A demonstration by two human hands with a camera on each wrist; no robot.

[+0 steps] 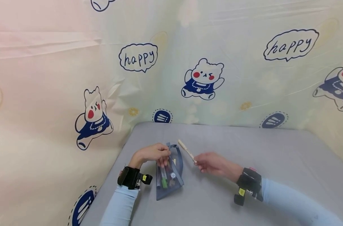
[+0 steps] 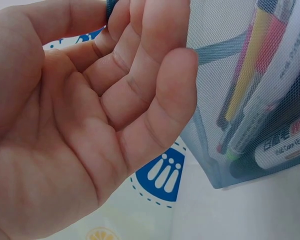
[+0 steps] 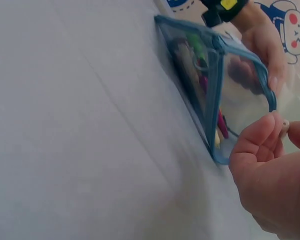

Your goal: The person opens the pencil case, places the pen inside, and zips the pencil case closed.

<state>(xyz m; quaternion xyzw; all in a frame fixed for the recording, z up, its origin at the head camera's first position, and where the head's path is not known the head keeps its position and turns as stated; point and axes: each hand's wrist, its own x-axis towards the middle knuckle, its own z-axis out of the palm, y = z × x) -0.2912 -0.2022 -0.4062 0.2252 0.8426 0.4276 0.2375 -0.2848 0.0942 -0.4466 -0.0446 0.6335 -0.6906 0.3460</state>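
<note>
A blue mesh pencil pouch [image 1: 171, 189] stands on the table, its zipped mouth held apart. My left hand [image 1: 153, 153] pinches the pouch's upper rim between thumb and fingers. Through the mesh in the left wrist view show several pens and a whiteboard marker [image 2: 285, 152]; a green-capped pen [image 1: 164, 182] shows in the head view. My right hand [image 1: 215, 164], right of the pouch, pinches a slim cream-coloured pen [image 1: 186, 150] by its near end. That pen slants up and left, beside the pouch mouth and apart from it. In the right wrist view only its end shows between the fingertips.
The grey-covered table [image 1: 245, 144] stretches to the right and behind the pouch. A printed curtain [image 1: 233, 40] with bears and "happy" bubbles hangs behind and at the left, along the table's edges. Each wrist wears a black camera mount [image 1: 249, 183].
</note>
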